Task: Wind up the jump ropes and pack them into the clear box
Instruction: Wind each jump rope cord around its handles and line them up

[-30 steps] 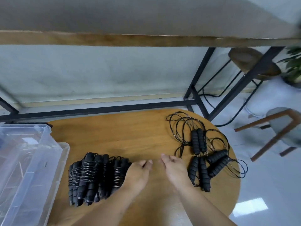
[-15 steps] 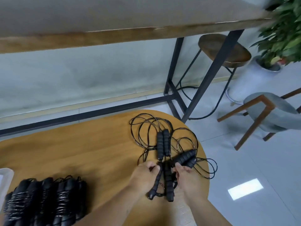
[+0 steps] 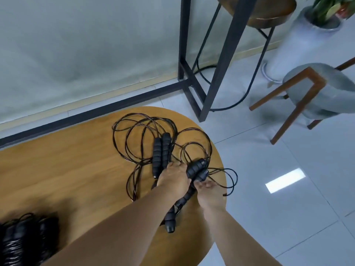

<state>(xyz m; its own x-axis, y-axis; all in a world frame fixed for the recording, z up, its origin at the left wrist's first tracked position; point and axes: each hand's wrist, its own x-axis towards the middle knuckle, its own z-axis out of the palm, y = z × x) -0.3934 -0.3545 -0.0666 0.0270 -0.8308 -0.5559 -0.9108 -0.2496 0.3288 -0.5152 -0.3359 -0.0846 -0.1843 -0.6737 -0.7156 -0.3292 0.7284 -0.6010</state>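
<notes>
Loose black jump ropes lie tangled at the right end of the round wooden table. One pair of ribbed handles lies side by side among the loops. My left hand grips the handles of a rope whose lower handle sticks out toward me. My right hand holds another pair of handles just right of it. A pile of wound ropes sits at the bottom left. The clear box is out of view.
The table's right edge drops to a white tiled floor. A black metal table frame, a round stool, a grey chair with wooden legs and a potted plant stand beyond.
The view swung right, so the clear box left the frame. Both hands went from the table's middle to the loose ropes and took hold of handles, then shifted farther right.
</notes>
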